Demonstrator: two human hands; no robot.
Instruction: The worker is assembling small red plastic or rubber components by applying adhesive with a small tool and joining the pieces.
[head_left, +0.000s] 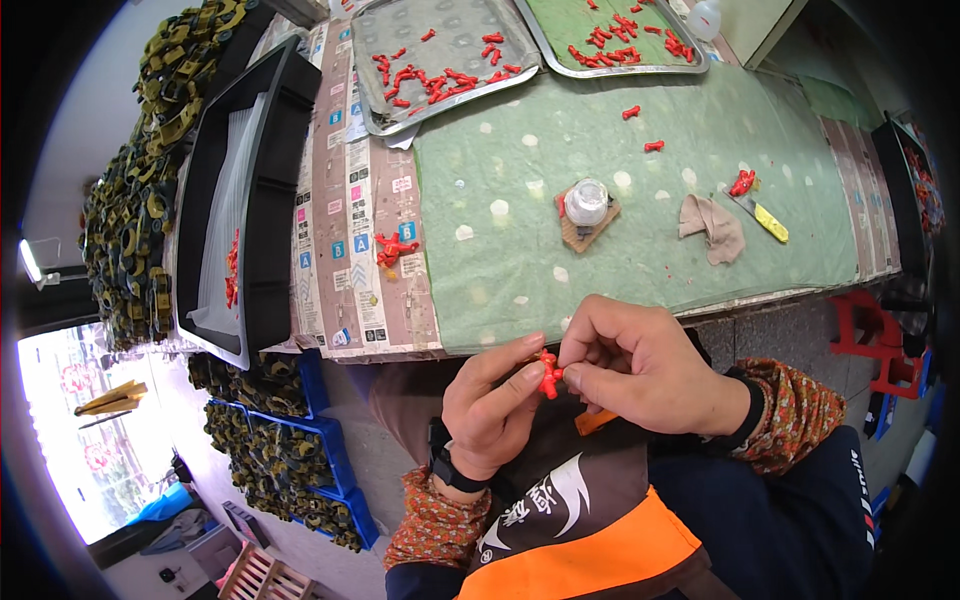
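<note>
At the near edge of the table, my left hand pinches a small red plastic figure between thumb and fingers. Close against the figure's right side is my right hand, its thumb and fingertips pressed together; whatever lies between them is hidden. A small clear glass jar stands on a piece of cardboard beyond the hands. To its right lie a crumpled beige cloth and a knife with a yellow handle, a red piece beside the blade.
Two metal trays with many red pieces stand at the back. On the left are a black bin with a red cluster inside and another red cluster on the table. Blue crates hold dark green parts; red stools stand right.
</note>
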